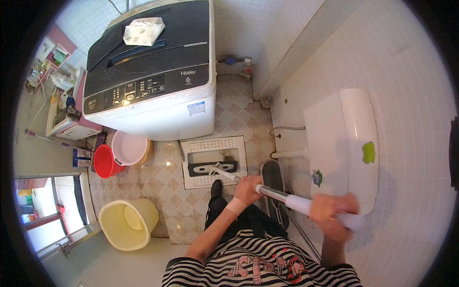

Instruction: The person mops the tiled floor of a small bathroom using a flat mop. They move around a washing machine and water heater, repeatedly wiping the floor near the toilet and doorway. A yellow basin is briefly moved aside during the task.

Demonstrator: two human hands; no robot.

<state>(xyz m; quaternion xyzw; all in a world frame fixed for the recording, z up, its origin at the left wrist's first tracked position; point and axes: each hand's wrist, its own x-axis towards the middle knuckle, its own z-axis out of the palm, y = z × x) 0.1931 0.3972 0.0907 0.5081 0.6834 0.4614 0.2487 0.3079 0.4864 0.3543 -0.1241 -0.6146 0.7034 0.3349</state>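
Note:
A sponge mop's pole (274,193), white and silver metal, slants from my hands down to the floor. My left hand (247,190) is wrapped around its middle. My right hand (333,211), blurred, grips the white upper grip near the pole's end. The mop head (211,168), a white plate with dark edging, lies over the basin of a white squat toilet (186,147) set in the tiled floor. Whether it touches the basin's bottom I cannot tell.
A Haier washing machine (172,122) stands beyond the toilet. At left are a red bucket (104,163), a pale basin (129,147) and a yellow tub (154,219). A white cistern (326,143) hangs on the right wall. Something long and dark (271,179) stands below it.

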